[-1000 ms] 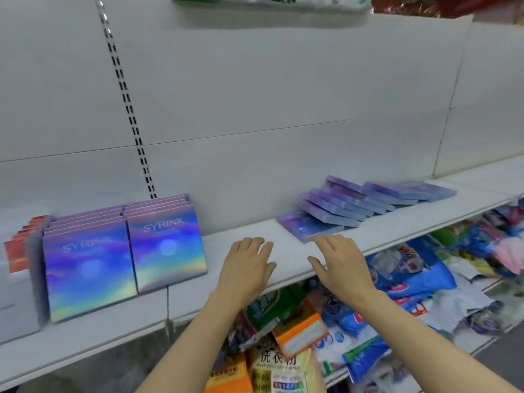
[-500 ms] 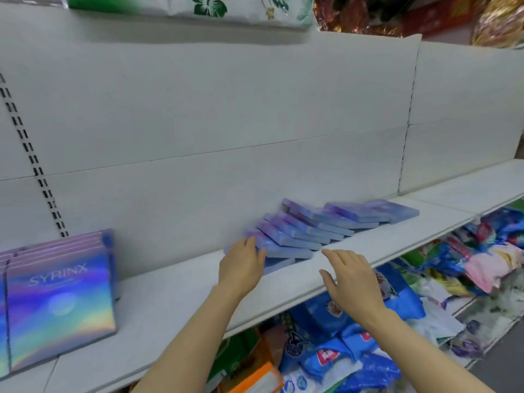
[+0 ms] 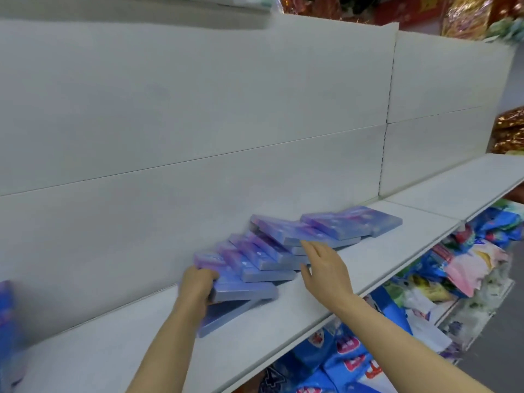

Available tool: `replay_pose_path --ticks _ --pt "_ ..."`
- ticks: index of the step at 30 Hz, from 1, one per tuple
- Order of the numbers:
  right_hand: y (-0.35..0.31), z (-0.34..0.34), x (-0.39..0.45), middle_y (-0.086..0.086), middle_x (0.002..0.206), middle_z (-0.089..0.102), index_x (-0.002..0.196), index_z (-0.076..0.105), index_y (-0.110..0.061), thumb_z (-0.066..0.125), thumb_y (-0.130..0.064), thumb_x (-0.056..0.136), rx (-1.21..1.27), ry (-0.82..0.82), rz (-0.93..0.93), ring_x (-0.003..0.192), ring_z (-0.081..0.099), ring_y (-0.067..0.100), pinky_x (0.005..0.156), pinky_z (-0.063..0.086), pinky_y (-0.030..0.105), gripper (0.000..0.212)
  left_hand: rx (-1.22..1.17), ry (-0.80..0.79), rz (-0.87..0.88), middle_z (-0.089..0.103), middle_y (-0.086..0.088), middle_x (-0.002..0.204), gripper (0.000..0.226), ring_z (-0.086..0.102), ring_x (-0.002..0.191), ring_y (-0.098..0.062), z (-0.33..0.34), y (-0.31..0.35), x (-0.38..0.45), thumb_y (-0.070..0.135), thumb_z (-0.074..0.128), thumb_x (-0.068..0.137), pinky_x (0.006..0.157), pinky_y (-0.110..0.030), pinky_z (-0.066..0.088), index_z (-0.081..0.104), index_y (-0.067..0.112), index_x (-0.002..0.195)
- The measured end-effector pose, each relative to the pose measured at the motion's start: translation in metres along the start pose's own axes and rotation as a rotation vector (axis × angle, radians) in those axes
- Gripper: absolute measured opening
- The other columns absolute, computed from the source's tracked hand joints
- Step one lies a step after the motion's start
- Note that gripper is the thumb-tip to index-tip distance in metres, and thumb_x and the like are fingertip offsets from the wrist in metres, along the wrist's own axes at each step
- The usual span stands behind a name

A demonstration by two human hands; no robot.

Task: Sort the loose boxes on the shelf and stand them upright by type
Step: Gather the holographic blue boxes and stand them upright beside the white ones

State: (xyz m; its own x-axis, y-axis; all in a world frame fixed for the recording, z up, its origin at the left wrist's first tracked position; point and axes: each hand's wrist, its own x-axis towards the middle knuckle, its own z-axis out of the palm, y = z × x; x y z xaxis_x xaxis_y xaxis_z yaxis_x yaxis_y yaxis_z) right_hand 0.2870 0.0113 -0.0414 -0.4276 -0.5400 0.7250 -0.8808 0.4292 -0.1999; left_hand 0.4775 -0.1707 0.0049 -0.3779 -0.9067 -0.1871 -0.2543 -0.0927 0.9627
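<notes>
Shelf (image 3: 354,268) first: it is a long, flat, white board, smooth and hard, with a plain white wall panel (image 3: 198,109) behind it. Under it lie crinkly plastic bags (image 3: 465,265), blue, pink and white, all squashed together.

On the shelf lies a row of flat purple boxes (image 3: 297,236). They are thin and square with sharp corners, and they look shiny. They have tipped over like fallen dominoes, each one leaning on the next, running from the middle of the shelf toward the right. A blurry blue box (image 3: 7,313) stands at the far left edge, well apart from the row.

My left hand (image 3: 195,287) is at the near end of the row. My fingers curl over the edge of the nearest purple box (image 3: 243,290), and I am holding it. One more box (image 3: 224,314) lies flat under it.

My right hand (image 3: 326,268) is flat, with straight fingers spread a little. It holds nothing. It is just beside the front edges of the middle boxes; I cannot tell if the fingertips touch them.
</notes>
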Motion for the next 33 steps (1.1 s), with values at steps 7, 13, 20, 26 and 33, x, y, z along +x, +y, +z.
replay_pose_path --ticks 7,13,20,26,33 --pt "0.002 0.035 0.054 0.012 0.114 0.067 0.121 0.061 -0.004 0.063 -0.002 0.08 0.096 -0.155 -0.012 0.101 0.064 0.032 0.078 0.05 0.033 0.041 0.096 0.383 0.204 0.061 -0.017 0.078 0.017 0.053 0.067 -0.032 -0.084 0.007 -0.011 0.006 0.057 0.07 0.059 -0.036 0.038 0.06 0.007 0.087" --pt "0.005 0.03 0.041 0.004 0.073 0.064 0.088 0.064 -0.008 0.081 0.005 0.053 -0.025 0.049 -0.186 0.058 0.061 0.024 0.051 0.031 0.022 0.041 -0.341 0.398 0.301 0.065 -0.006 0.113 0.049 0.058 0.094 -0.022 -0.062 0.002 -0.033 -0.007 0.049 0.088 0.07 -0.031 0.043 0.058 0.018 0.129" --pt "0.033 -0.011 0.029 -0.011 0.151 0.036 0.118 0.063 -0.042 0.035 -0.089 0.068 0.58 -0.419 0.415 0.143 0.024 0.02 0.115 0.021 0.048 0.074 -0.502 0.297 0.277 0.066 0.005 0.106 0.048 0.06 0.088 -0.019 -0.03 0.002 -0.059 -0.005 0.046 0.092 0.068 -0.031 0.044 0.058 0.036 0.114" --pt "0.057 -0.004 0.045 -0.004 0.152 0.031 0.152 0.022 -0.024 0.087 -0.053 0.059 0.888 -0.575 0.804 0.135 0.037 0.025 0.098 0.037 0.035 0.117 -0.491 0.249 0.316 0.069 0.009 0.106 0.061 0.061 0.092 -0.019 -0.023 -0.005 -0.069 -0.007 0.046 0.09 0.073 -0.032 0.046 0.057 0.039 0.13" --pt "0.06 -0.012 0.022 0.009 0.125 0.061 0.14 0.044 -0.025 0.071 -0.011 0.085 1.303 -0.276 0.867 0.099 0.062 0.024 0.087 0.051 0.043 0.062 -0.505 0.316 0.357 0.066 0.0 0.115 0.068 0.058 0.086 -0.014 -0.042 -0.025 -0.089 -0.006 0.048 0.094 0.069 -0.021 0.052 0.045 0.038 0.145"
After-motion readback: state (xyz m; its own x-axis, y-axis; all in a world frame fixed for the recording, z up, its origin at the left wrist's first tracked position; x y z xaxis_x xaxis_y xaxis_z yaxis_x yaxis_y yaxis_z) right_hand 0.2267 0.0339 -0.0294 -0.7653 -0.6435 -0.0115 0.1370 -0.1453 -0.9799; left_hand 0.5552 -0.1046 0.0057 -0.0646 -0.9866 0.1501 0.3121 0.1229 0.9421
